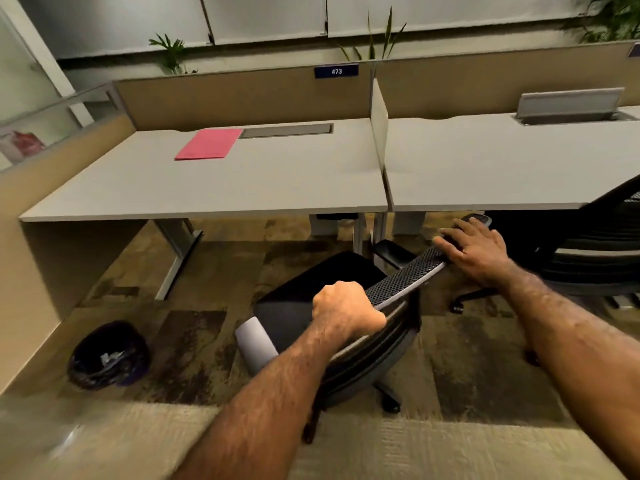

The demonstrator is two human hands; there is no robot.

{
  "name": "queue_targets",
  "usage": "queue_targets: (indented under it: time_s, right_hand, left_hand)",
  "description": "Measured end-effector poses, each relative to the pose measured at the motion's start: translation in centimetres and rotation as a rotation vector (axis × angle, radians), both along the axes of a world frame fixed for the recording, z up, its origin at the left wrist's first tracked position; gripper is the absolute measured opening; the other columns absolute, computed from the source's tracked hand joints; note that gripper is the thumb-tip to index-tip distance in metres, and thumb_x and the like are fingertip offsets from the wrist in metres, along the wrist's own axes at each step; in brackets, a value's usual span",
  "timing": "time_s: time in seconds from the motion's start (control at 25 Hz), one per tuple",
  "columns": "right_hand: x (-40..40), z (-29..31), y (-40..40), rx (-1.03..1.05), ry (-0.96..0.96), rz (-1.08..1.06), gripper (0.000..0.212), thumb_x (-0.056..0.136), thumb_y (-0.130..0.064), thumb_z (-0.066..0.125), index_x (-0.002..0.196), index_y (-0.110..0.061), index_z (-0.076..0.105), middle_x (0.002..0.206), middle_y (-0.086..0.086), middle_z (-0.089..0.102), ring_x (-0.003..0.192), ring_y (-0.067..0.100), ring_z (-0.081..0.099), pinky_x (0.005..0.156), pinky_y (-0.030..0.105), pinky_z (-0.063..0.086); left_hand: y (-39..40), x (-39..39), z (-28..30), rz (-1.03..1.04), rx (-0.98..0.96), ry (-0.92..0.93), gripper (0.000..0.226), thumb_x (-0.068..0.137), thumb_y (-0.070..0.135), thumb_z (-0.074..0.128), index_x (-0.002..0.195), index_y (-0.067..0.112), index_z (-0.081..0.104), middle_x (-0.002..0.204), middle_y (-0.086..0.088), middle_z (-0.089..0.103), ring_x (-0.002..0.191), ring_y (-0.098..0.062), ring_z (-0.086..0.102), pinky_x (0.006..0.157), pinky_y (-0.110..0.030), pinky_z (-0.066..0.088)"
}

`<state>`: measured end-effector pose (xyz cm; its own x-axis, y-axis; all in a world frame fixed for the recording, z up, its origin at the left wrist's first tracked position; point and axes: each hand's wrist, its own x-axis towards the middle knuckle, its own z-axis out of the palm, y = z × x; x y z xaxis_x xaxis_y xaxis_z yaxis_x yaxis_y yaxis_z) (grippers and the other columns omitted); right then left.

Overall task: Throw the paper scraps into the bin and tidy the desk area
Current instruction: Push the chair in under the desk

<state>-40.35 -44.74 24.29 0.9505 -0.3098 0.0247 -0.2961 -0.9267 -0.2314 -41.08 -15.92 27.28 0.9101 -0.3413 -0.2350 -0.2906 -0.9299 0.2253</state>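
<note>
A black mesh office chair (311, 299) stands on the carpet in front of the grey desk (214, 188). My left hand (346, 310) is a closed fist gripping the top edge of the chair's backrest at its left end. My right hand (474, 251) lies flat over the backrest's right end, fingers spread and curled over the rim. A dark bin (109, 356) with a black liner sits on the floor at the lower left, with white paper scraps (110, 357) inside. A pink folder (207, 144) lies on the desk near the back.
A second black chair (595, 244) stands close on the right, under the neighbouring desk (502, 168). A white divider (379, 129) separates the two desks. Tan partition panels (242, 95) close the back and left. Desk legs (176, 258) stand near the bin.
</note>
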Motion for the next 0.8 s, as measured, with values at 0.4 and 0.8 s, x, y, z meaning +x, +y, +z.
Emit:
queue_targets:
  time_s: [0.4,0.8]
  right_hand:
    - [-1.6,0.6,8.2,-0.298,-0.019,0.258,0.098,0.062,-0.099,0.008,0.126,-0.042,0.056,0.132,-0.012,0.060,0.124,0.016,0.050,0.100,0.041,0.034]
    - [-3.8,-0.9,22.7,-0.308,-0.191,0.203,0.089,0.074,-0.092,0.012,0.105,-0.035,0.071,0.102,-0.009,0.073,0.095,0.018,0.065,0.071,0.033,0.048]
  left_hand:
    - [15.1,3.7,-1.4,0.122,0.117,-0.046,0.057,0.023,0.045,0.062,0.079,0.031,0.070,0.064,0.011,0.060,0.062,-0.011,0.054,0.050,-0.021,0.038]
    - [29.2,6.1,-1.2,-0.015,0.165,-0.019,0.074,0.036,0.047,0.067,0.110,0.045,0.066,0.083,0.010,0.061,0.076,-0.016,0.055,0.065,-0.024,0.043]
